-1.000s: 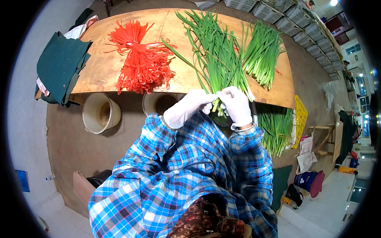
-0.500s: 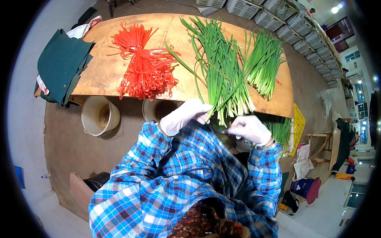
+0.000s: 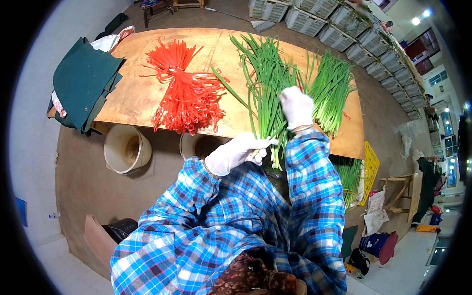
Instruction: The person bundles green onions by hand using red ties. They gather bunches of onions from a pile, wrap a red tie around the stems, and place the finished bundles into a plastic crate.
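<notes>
A loose pile of long green chives (image 3: 270, 83) with pale stem ends lies across the wooden table (image 3: 132, 98), its ends reaching past the near edge. My gloved left hand (image 3: 236, 153) pinches a few chives by their pale ends at that edge. Over the right side of the pile is my gloved right hand (image 3: 297, 107), fingers curled down against the leaves; what they grip, if anything, is hidden. To the right lies a neater chive bundle (image 3: 332, 93). Left of the pile is a heap of red ties (image 3: 187, 98), gathered at the middle.
Dark green cloth (image 3: 83, 81) covers the table's left end. White buckets (image 3: 125, 150) stand below the near edge. A yellow crate (image 3: 372, 169) and more chives (image 3: 348, 177) sit low at the right. Stacked grey crates (image 3: 339, 24) line the far right.
My right hand has moved up and away from the stem ends onto the leaves of the pile. My left hand keeps its pinch at the table edge. The view has shifted slightly.
</notes>
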Tool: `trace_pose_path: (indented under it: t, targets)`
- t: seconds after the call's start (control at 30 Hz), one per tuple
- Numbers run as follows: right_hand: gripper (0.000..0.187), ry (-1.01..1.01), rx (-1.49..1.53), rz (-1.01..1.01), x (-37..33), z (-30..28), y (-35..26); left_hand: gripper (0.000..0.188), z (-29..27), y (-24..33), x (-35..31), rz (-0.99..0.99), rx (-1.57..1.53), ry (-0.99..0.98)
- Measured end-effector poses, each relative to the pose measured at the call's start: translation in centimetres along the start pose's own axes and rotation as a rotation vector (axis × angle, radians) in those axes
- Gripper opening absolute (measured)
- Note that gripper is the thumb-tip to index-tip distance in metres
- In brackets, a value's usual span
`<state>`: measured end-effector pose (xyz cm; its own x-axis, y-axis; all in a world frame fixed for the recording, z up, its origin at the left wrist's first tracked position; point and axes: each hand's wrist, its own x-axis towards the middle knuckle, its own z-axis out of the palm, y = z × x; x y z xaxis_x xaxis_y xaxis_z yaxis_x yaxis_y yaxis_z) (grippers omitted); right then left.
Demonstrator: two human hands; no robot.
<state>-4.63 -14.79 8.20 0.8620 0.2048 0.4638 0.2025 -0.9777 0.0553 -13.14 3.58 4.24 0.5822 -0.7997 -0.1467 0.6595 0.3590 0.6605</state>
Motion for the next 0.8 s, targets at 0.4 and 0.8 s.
trace_pose_path:
  t: [0.4,0.8]
  targets:
    - [0.013,-0.402,1.101,0.691,-13.9,-14.9,6.6,0.038,-1.0,-0.6,-1.2,-0.007,-0.162,0.073]
    - [0.016,-0.172,0.631,-0.013,-8.0,-10.4,-0.3,0.019,3.0,-0.6,-1.5,0.097,0.192,0.289]
